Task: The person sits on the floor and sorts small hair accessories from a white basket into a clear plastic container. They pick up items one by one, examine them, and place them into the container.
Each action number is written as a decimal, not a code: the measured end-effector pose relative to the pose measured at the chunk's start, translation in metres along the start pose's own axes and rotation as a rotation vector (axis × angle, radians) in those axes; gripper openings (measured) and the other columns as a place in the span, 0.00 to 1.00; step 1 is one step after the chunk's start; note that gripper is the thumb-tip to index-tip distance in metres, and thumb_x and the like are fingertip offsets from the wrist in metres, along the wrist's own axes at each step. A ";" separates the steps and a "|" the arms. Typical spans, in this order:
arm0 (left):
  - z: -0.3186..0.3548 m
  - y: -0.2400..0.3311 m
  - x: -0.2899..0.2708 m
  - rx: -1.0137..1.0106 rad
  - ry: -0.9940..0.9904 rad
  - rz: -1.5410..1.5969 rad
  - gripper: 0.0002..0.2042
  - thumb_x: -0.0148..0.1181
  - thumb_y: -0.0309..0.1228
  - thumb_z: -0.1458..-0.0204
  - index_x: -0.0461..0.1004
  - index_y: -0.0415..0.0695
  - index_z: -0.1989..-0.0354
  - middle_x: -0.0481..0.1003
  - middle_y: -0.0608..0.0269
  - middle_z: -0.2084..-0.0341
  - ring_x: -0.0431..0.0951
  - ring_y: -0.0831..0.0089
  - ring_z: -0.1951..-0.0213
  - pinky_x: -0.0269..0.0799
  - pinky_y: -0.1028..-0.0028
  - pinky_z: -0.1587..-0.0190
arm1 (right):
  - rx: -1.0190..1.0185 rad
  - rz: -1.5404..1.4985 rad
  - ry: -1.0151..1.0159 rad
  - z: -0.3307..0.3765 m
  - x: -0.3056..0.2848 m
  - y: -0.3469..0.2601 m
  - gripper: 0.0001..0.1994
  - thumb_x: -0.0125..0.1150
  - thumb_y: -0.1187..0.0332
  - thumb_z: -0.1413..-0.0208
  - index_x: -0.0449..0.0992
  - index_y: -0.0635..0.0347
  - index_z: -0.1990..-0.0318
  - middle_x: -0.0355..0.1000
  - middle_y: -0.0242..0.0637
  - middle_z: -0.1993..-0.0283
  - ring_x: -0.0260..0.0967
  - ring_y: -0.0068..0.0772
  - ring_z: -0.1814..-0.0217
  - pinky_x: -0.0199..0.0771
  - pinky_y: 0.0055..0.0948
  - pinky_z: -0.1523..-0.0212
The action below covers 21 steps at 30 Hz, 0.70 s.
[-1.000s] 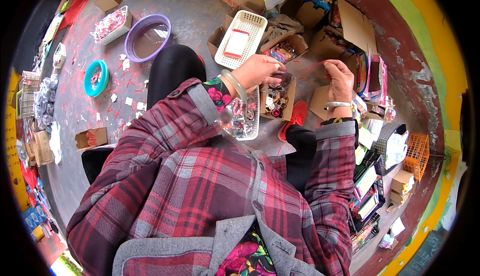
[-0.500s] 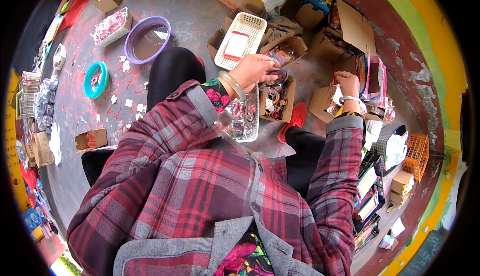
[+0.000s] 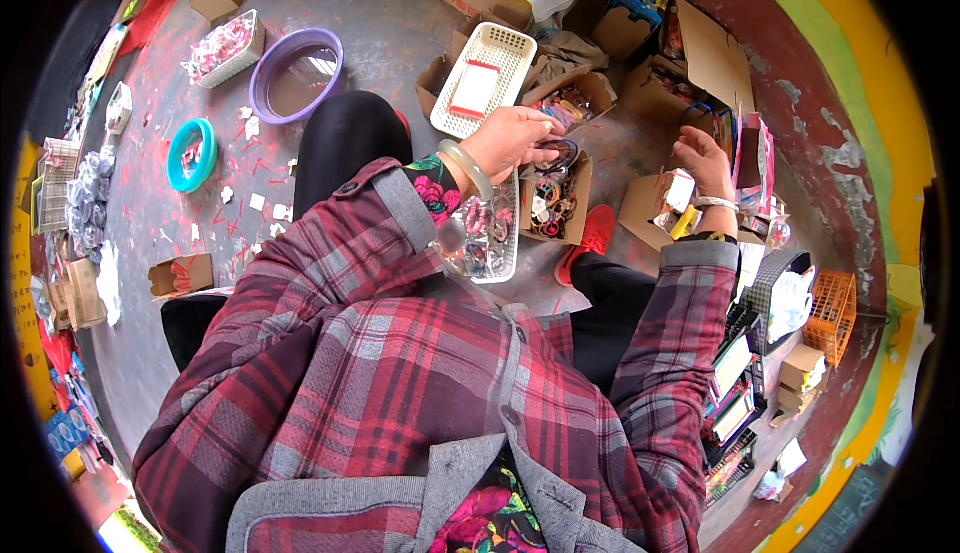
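left hand (image 3: 508, 143), at twelve o'clock, pinches a thin, dark loop (image 3: 572, 150), smooth-looking and curved, hanging at one o'clock just above a cardboard box (image 3: 583, 201) of mixed small things. right hand (image 3: 706, 161), at two o'clock, has bent fingers; i cannot tell whether it grips anything. farther out: a cream basket (image 3: 507, 50) at twelve, a teal tub (image 3: 208, 156) at ten.
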<state>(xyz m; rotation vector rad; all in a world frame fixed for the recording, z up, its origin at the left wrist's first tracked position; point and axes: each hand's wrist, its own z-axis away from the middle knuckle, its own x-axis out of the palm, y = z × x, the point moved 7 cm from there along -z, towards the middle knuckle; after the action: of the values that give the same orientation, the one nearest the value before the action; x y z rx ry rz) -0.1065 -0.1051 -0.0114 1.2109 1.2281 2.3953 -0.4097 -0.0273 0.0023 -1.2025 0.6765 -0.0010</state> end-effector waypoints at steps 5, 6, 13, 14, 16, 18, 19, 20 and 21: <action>-0.005 -0.004 0.018 -0.013 -0.046 -0.018 0.10 0.46 0.25 0.46 0.68 0.31 0.61 0.70 0.55 0.63 0.71 0.70 0.60 0.72 0.74 0.55 | -0.797 1.010 0.031 -0.004 -0.050 0.035 0.17 0.54 0.65 0.50 0.70 0.60 0.52 0.71 0.47 0.57 0.68 0.46 0.54 0.67 0.33 0.53; 0.005 -0.002 -0.012 -0.029 0.068 -0.041 0.10 0.45 0.25 0.46 0.68 0.31 0.61 0.70 0.55 0.63 0.72 0.70 0.60 0.72 0.74 0.55 | 0.199 0.990 0.143 0.007 -0.016 0.012 0.21 0.54 0.64 0.50 0.66 0.61 0.49 0.70 0.49 0.57 0.67 0.46 0.53 0.65 0.36 0.51; -0.003 -0.002 0.002 -0.012 -0.005 -0.035 0.09 0.46 0.25 0.46 0.68 0.32 0.61 0.69 0.56 0.62 0.72 0.71 0.60 0.72 0.75 0.56 | 0.001 0.314 0.506 0.023 -0.074 -0.014 0.14 0.58 0.66 0.54 0.75 0.68 0.62 0.74 0.43 0.65 0.71 0.33 0.61 0.69 0.26 0.59; -0.001 -0.001 0.005 -0.018 0.010 -0.031 0.09 0.46 0.25 0.46 0.68 0.32 0.61 0.70 0.56 0.62 0.72 0.71 0.60 0.72 0.75 0.56 | 0.007 0.148 0.474 0.025 -0.071 -0.017 0.13 0.58 0.67 0.53 0.75 0.68 0.62 0.74 0.41 0.66 0.71 0.31 0.61 0.69 0.25 0.61; 0.000 0.000 0.006 -0.009 0.014 0.009 0.10 0.46 0.26 0.46 0.67 0.32 0.60 0.70 0.56 0.62 0.72 0.71 0.60 0.72 0.74 0.56 | 0.023 -0.149 0.308 0.026 -0.043 -0.024 0.13 0.58 0.67 0.52 0.74 0.67 0.62 0.74 0.37 0.66 0.71 0.26 0.63 0.68 0.22 0.64; -0.001 0.002 0.006 0.016 -0.013 0.051 0.10 0.46 0.26 0.46 0.67 0.31 0.60 0.70 0.56 0.61 0.72 0.69 0.60 0.72 0.73 0.55 | 0.075 -0.310 0.080 0.043 0.009 -0.050 0.13 0.59 0.67 0.52 0.74 0.64 0.60 0.74 0.34 0.66 0.71 0.22 0.64 0.66 0.20 0.66; -0.001 0.002 0.007 0.026 -0.031 0.073 0.11 0.46 0.26 0.46 0.67 0.31 0.59 0.70 0.55 0.61 0.72 0.69 0.60 0.72 0.73 0.55 | 0.116 -0.342 -0.014 0.054 0.036 -0.065 0.13 0.59 0.66 0.52 0.73 0.62 0.60 0.73 0.33 0.66 0.70 0.22 0.64 0.65 0.19 0.66; 0.000 0.003 0.008 0.029 -0.055 0.103 0.11 0.46 0.26 0.46 0.67 0.31 0.59 0.70 0.55 0.61 0.72 0.68 0.59 0.72 0.73 0.55 | 0.116 -0.376 -0.104 0.059 0.057 -0.071 0.13 0.60 0.66 0.52 0.73 0.62 0.59 0.73 0.32 0.65 0.69 0.21 0.65 0.65 0.18 0.66; 0.001 0.005 0.010 0.033 -0.078 0.131 0.11 0.46 0.26 0.46 0.67 0.31 0.59 0.70 0.55 0.60 0.73 0.68 0.59 0.72 0.72 0.55 | 0.115 -0.412 -0.195 0.063 0.074 -0.076 0.14 0.60 0.66 0.52 0.73 0.61 0.58 0.73 0.31 0.65 0.69 0.19 0.65 0.64 0.17 0.65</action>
<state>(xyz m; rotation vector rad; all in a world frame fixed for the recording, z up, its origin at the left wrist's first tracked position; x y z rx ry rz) -0.1114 -0.1028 -0.0013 1.4216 1.2043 2.4013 -0.2932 -0.0283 0.0440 -1.1949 0.2471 -0.2608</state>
